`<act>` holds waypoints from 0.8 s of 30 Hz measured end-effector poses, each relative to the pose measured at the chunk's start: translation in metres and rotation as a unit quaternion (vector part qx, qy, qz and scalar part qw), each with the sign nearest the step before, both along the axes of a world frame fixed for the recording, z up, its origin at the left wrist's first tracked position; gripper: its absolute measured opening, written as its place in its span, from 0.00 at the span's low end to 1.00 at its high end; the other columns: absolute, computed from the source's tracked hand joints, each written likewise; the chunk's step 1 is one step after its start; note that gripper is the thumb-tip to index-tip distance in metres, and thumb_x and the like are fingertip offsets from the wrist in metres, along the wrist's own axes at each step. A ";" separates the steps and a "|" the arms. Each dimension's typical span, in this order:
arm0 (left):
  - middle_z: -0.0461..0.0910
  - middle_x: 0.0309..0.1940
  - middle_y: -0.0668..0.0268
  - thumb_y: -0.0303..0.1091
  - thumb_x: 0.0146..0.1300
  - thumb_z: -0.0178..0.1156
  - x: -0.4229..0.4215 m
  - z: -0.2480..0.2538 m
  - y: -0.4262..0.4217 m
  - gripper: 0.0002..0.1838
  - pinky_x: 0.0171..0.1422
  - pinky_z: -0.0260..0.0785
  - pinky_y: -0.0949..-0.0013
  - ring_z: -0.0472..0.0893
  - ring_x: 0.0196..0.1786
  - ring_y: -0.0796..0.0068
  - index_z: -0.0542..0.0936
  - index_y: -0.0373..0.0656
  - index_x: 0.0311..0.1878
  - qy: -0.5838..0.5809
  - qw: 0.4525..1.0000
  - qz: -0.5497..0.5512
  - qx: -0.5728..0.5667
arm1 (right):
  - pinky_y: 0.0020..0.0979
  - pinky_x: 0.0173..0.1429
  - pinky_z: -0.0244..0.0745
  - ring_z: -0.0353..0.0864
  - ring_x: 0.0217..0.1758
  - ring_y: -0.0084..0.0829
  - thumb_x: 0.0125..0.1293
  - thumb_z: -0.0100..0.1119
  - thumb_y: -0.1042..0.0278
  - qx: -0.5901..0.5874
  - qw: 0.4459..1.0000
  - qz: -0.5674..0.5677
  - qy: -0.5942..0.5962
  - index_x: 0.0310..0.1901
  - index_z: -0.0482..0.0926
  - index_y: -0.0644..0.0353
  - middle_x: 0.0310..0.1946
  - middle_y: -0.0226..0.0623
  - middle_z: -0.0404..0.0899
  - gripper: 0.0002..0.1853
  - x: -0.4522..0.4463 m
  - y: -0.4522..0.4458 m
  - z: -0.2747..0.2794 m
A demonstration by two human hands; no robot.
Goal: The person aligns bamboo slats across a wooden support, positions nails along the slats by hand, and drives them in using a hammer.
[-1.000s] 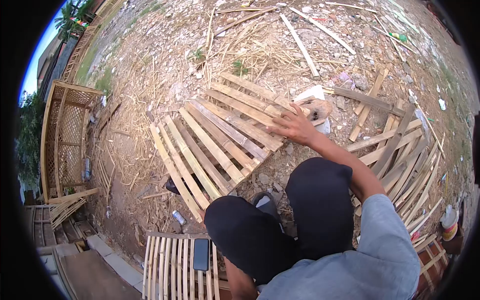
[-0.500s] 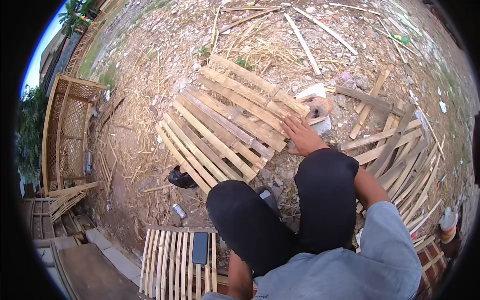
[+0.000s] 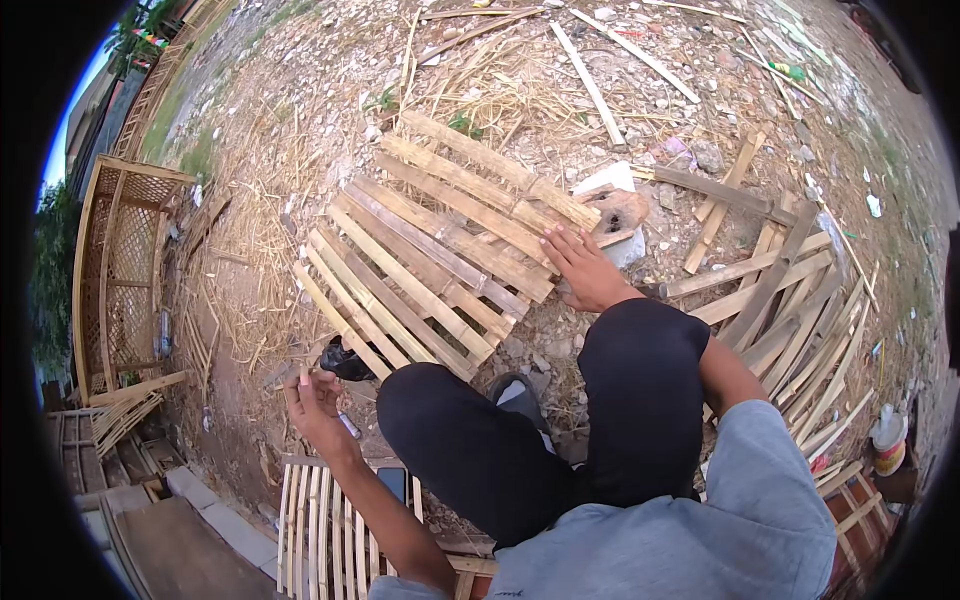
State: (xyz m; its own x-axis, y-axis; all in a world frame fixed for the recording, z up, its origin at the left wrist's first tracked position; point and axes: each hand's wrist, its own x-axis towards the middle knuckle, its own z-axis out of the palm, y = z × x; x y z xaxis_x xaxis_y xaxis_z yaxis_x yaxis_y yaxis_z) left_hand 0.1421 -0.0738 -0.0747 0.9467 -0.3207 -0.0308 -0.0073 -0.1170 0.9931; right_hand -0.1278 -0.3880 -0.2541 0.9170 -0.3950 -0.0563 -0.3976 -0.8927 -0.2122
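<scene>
A panel of split bamboo slats (image 3: 430, 255) lies on the ground in front of my knees, its slats side by side with gaps between them. My right hand (image 3: 590, 270) rests flat on the near right end of the slats, fingers stretched out. Left of the panel, my left hand (image 3: 315, 405) is raised over the ground with its fingers curled together in a pinch. What they hold, if anything, is too small to make out. A black plastic bag (image 3: 344, 360) lies just beyond that hand, partly under the slat ends.
Loose bamboo strips (image 3: 790, 330) are heaped on the right. A hollowed wooden block (image 3: 622, 212) sits by the panel's right end. A phone (image 3: 393, 485) lies on a slatted bench (image 3: 325, 520) at lower left. A lattice frame (image 3: 120, 280) stands at far left.
My left hand has come up from beside my left knee to the left of the panel. The right hand stays on the slats. The whole view has shifted slightly.
</scene>
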 end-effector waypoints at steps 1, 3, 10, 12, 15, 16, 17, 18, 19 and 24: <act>0.81 0.36 0.68 0.39 0.77 0.57 0.016 0.002 -0.015 0.11 0.50 0.73 0.73 0.77 0.37 0.82 0.79 0.42 0.52 -0.015 0.999 -0.034 -0.019 | 0.51 0.86 0.41 0.41 0.87 0.44 0.53 0.75 0.52 -0.003 1.000 0.001 -0.003 0.80 0.49 0.59 0.82 0.45 0.49 0.58 -0.001 -0.002 -0.001; 0.82 0.40 0.67 0.38 0.76 0.57 0.041 0.006 -0.063 0.11 0.51 0.74 0.71 0.79 0.40 0.80 0.79 0.42 0.53 -0.055 0.982 -0.156 0.095 | 0.52 0.85 0.43 0.44 0.86 0.44 0.52 0.74 0.55 0.000 1.000 0.005 -0.031 0.80 0.50 0.61 0.81 0.45 0.52 0.58 -0.001 -0.003 -0.005; 0.71 0.70 0.55 0.41 0.62 0.70 0.024 -0.072 -0.221 0.32 0.74 0.65 0.50 0.70 0.71 0.48 0.72 0.45 0.68 -0.400 0.652 -0.575 0.290 | 0.52 0.86 0.42 0.45 0.86 0.45 0.52 0.72 0.59 0.035 0.999 0.001 -0.030 0.79 0.50 0.63 0.81 0.47 0.52 0.55 0.001 -0.004 -0.003; 0.60 0.78 0.56 0.47 0.56 0.73 0.004 -0.086 -0.262 0.46 0.79 0.59 0.48 0.60 0.78 0.44 0.63 0.51 0.76 -0.401 0.568 -0.624 0.358 | 0.52 0.86 0.42 0.44 0.86 0.45 0.52 0.71 0.60 0.035 0.999 0.004 -0.019 0.77 0.53 0.64 0.81 0.47 0.51 0.53 0.002 -0.006 0.004; 0.47 0.84 0.59 0.54 0.48 0.78 -0.033 -0.095 -0.311 0.63 0.82 0.51 0.39 0.49 0.83 0.44 0.49 0.58 0.83 -0.368 0.503 -0.653 0.430 | 0.52 0.86 0.43 0.45 0.86 0.44 0.51 0.71 0.60 0.027 0.998 0.008 -0.048 0.75 0.57 0.66 0.81 0.47 0.52 0.50 -0.001 -0.003 0.000; 0.44 0.85 0.60 0.55 0.45 0.79 -0.044 -0.092 -0.324 0.67 0.82 0.49 0.35 0.47 0.84 0.44 0.45 0.61 0.84 -0.379 0.476 -0.647 0.458 | 0.52 0.86 0.43 0.45 0.86 0.44 0.51 0.71 0.60 0.025 0.999 0.004 -0.043 0.75 0.58 0.66 0.81 0.47 0.52 0.50 0.000 -0.004 0.000; 0.40 0.86 0.61 0.56 0.42 0.80 -0.052 -0.091 -0.332 0.71 0.82 0.46 0.31 0.44 0.85 0.45 0.41 0.63 0.84 -0.389 0.447 -0.641 0.487 | 0.52 0.86 0.43 0.45 0.86 0.44 0.51 0.71 0.60 0.024 0.999 -0.002 -0.040 0.75 0.58 0.65 0.80 0.47 0.52 0.50 0.001 -0.003 0.000; 0.38 0.86 0.62 0.57 0.41 0.81 -0.056 -0.097 -0.336 0.73 0.81 0.44 0.28 0.42 0.85 0.46 0.39 0.65 0.84 -0.367 0.460 -0.642 0.493 | 0.52 0.86 0.43 0.45 0.86 0.44 0.51 0.71 0.60 0.023 0.999 -0.008 -0.036 0.75 0.58 0.65 0.80 0.46 0.53 0.50 0.001 -0.002 -0.001; 0.37 0.86 0.63 0.57 0.39 0.81 -0.060 -0.110 -0.339 0.75 0.80 0.41 0.24 0.39 0.86 0.47 0.38 0.66 0.84 -0.346 0.471 -0.642 0.497 | 0.52 0.86 0.43 0.46 0.86 0.43 0.52 0.71 0.60 0.023 0.998 -0.019 -0.049 0.75 0.58 0.64 0.80 0.45 0.54 0.49 0.001 0.001 -0.004; 0.30 0.86 0.70 0.60 0.28 0.85 -0.061 -0.165 -0.316 0.81 0.79 0.31 0.20 0.30 0.86 0.52 0.39 0.75 0.84 -0.291 0.563 -0.623 0.457 | 0.52 0.86 0.43 0.48 0.85 0.43 0.55 0.71 0.62 0.054 0.994 -0.029 -0.087 0.78 0.56 0.59 0.81 0.45 0.53 0.50 -0.019 0.007 -0.009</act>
State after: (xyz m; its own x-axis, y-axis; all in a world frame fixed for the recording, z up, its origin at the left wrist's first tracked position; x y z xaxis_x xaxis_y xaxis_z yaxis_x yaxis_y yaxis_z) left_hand 0.0814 -0.3902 -0.2397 -0.0618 -0.8499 -0.5233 -0.9437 -0.1209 0.3079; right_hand -0.1470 -0.3813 -0.2633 0.8927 -0.4471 0.0559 -0.3960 -0.8377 -0.3761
